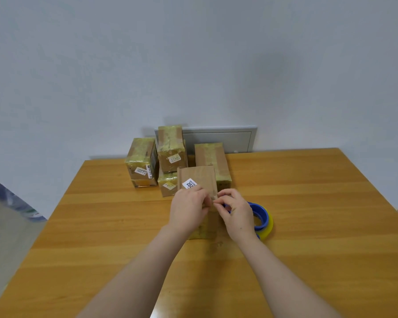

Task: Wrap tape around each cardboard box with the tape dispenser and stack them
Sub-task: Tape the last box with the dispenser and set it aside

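Here, wooden table [319, 226], boxes [170, 154], maybe wall hatch [218, 140]

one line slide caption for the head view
Left hand and right hand pinch at the top edge of a labelled cardboard box on a table, tape dispenser beside it, taped boxes behind.

The left hand [189, 210] and right hand [236, 214] hide the near half of the box [197, 177] and whatever the fingertips pinch. The tape dispenser [262, 214] is half-covered. At 9 o'clock, a blurred blue thing [16, 203] is unidentifiable.
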